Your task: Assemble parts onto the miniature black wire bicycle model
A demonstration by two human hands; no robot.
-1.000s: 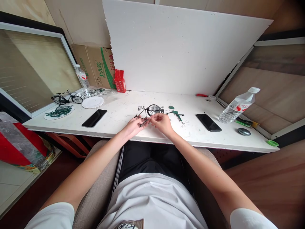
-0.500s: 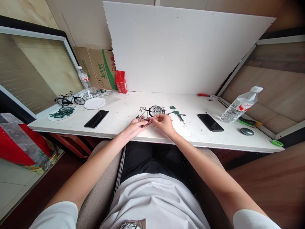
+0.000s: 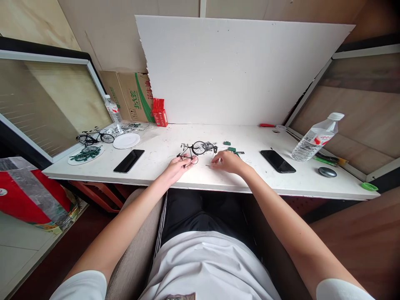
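Thin black model part (image 3: pixel 186 157) in left grip (image 3: pixel 177 170)

Both forearms (image 3: pixel 133 218) angled inward, left hand (image 3: pixel 177 170) in a pinch, right hand (image 3: pixel 229 162) apart, palm down and curled

White table (image 3: pixel 162 143) before a tilted white board (image 3: pixel 246 71) and beige wall (image 3: pixel 106 33)

Can pass over tabletop (image 3: pixel 153 168) between left phone (image 3: pixel 129 161) and left hand (image 3: pixel 178 168), or right hand (image 3: pixel 229 161) and right phone (image 3: pixel 278 161). Blocked ahead by spoked wheel (image 3: pixel 199 148), then white board (image 3: pixel 250 71).
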